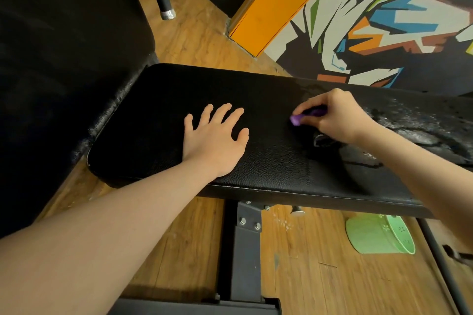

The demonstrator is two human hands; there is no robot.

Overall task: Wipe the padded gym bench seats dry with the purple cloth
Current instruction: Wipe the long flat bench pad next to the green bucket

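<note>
Seen from above: a black padded bench seat (pixel 268 161) across the middle, with the left hand (pixel 217 135) flat on it, fingers spread and pointing to 12 o'clock. At 3 o'clock from that hand, the right hand (pixel 337 115) curled round a bunched purple cloth (pixel 307 115) and pressing it on the pad, with wet grey streaks (pixel 414 123) further toward 3 o'clock. On the wooden floor (pixel 332 276) at 5 o'clock, under the pad edge, a green bucket (pixel 378 235) lying tipped; at 1 o'clock a painted wall (pixel 384 20).
</note>
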